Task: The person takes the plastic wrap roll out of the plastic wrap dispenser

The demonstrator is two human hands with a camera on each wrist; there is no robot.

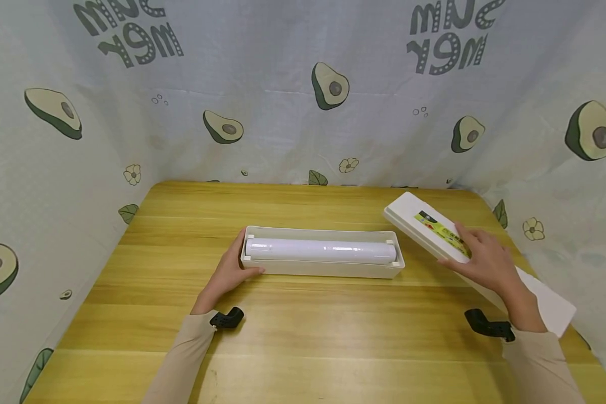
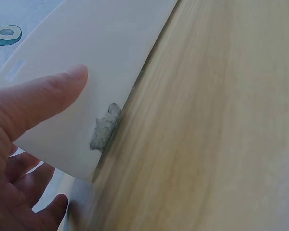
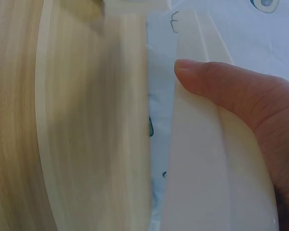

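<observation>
A long white open-topped box (image 1: 323, 270) lies crosswise on the table, with a white, shiny roll of what looks like cling film (image 1: 323, 251) inside it. My left hand (image 1: 231, 270) grips the box's left end, its thumb (image 2: 48, 98) against the front wall and the other fingers around the end. A worn grey patch (image 2: 106, 127) shows near that wall's lower edge. To the right, my right hand (image 1: 490, 261) holds the long white lid (image 1: 418, 229), tilted and apart from the box. The thumb lies along one side; the lid hides most other fingers. A yellow-green label (image 1: 441, 231) marks its top.
The wood-grain table (image 1: 323, 336) stretches in front of and behind the box. A white curtain (image 1: 283, 73) printed with avocados hangs behind it and along both sides. The lid's near end reaches toward the table's right edge.
</observation>
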